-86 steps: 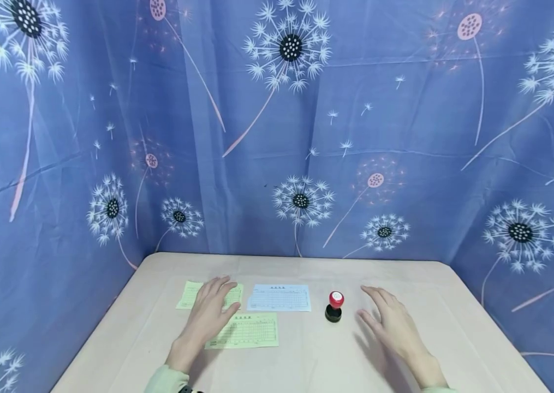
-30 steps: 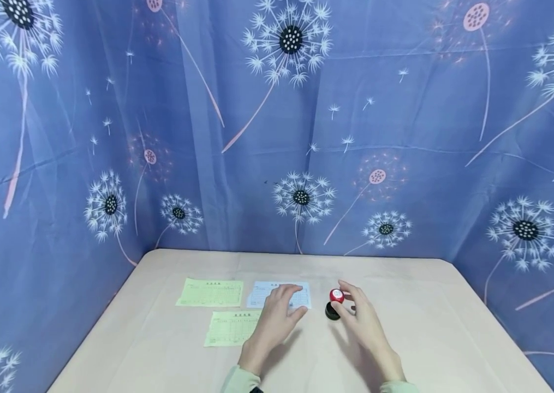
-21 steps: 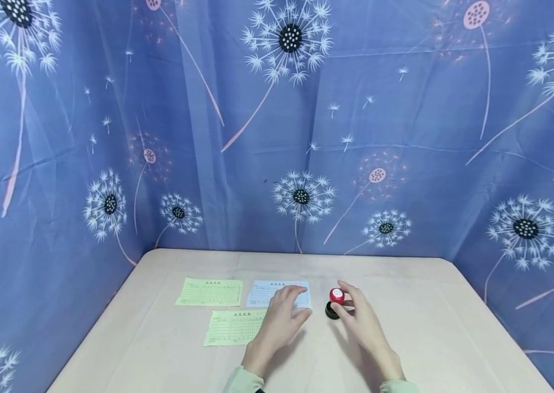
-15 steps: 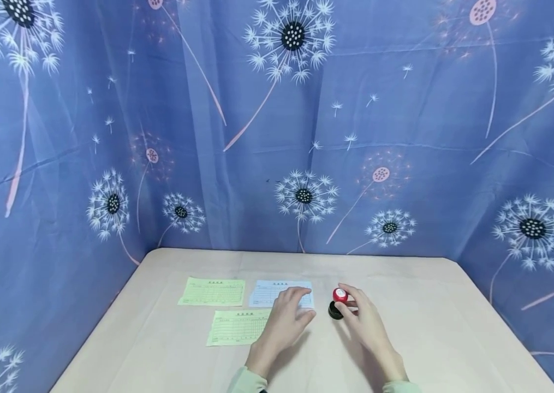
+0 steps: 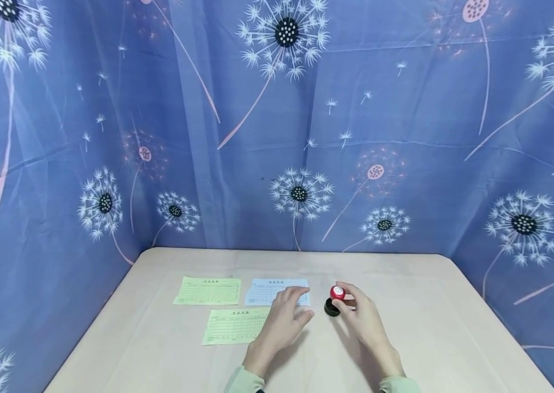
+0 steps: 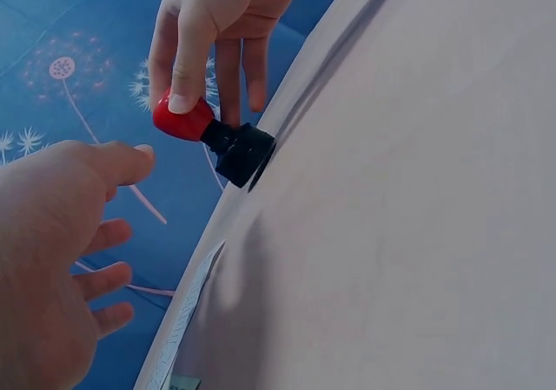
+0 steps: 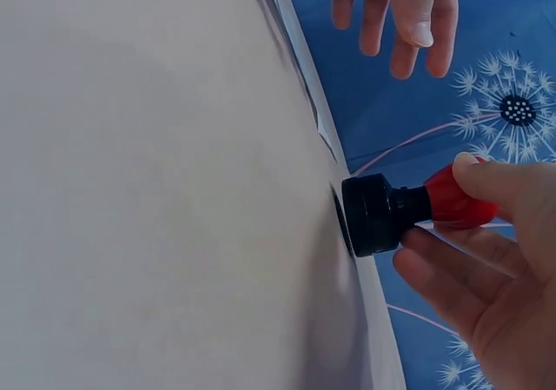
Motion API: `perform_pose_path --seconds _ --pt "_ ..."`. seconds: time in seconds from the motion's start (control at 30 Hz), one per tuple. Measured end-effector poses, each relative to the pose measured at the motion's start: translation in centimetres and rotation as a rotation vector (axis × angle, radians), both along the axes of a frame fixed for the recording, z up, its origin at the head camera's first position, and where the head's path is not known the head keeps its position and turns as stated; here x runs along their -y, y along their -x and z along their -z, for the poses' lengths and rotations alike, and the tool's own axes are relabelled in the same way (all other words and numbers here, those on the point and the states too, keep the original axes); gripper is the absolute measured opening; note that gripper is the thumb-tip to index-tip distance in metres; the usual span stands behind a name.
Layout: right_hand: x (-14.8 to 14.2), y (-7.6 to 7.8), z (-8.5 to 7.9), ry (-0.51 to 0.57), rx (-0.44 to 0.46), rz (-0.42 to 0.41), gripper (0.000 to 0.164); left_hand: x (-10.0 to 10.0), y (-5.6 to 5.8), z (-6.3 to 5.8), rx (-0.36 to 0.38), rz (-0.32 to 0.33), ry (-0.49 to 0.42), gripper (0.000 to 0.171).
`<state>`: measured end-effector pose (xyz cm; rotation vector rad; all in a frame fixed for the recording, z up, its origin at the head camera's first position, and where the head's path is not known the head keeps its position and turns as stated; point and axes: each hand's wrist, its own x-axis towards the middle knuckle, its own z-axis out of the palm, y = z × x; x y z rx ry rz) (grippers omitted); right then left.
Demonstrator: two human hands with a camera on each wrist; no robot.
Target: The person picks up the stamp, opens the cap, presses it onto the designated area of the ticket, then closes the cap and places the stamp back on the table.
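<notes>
My right hand [image 5: 366,323] pinches the red knob [image 5: 338,292] of a stamp between thumb and fingers. Below the knob, the stamp's black base [image 7: 368,214] points down at the table, with a thin dark rim [image 7: 341,221] showing right under it in the right wrist view. The left hand [image 5: 284,319] hovers with relaxed, parted fingers and holds nothing. It overlaps the right part of the blue printed form [image 5: 262,292] and the edge of the nearer green form [image 5: 230,327] in the head view.
Another green form [image 5: 208,291] lies at the back left of the pale table [image 5: 159,355]. Blue dandelion-print curtains [image 5: 237,207] close in the back and both sides of the table.
Since the first frame, the left hand has moved right from over the green forms. The right hand has moved left and taken hold of the stamp's knob. Over the last second, both hands barely move.
</notes>
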<state>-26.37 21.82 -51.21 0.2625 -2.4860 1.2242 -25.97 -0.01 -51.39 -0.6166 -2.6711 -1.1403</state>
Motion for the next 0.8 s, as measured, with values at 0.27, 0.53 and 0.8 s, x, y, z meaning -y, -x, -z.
perform_pose_path --seconds 0.27,0.53,0.8 --pt "-0.1 -0.3 -0.9 0.099 0.066 0.025 0.044 0.0 0.1 -0.1 -0.002 0.006 -0.004 0.051" --pt "-0.3 -0.5 -1.4 0.219 0.114 0.015 0.040 -0.2 0.0 -0.1 -0.017 0.002 0.030 0.050" --pt "-0.3 -0.8 -1.9 0.375 0.108 -0.073 0.042 -0.3 -0.1 -0.2 -0.017 0.004 0.040 0.050"
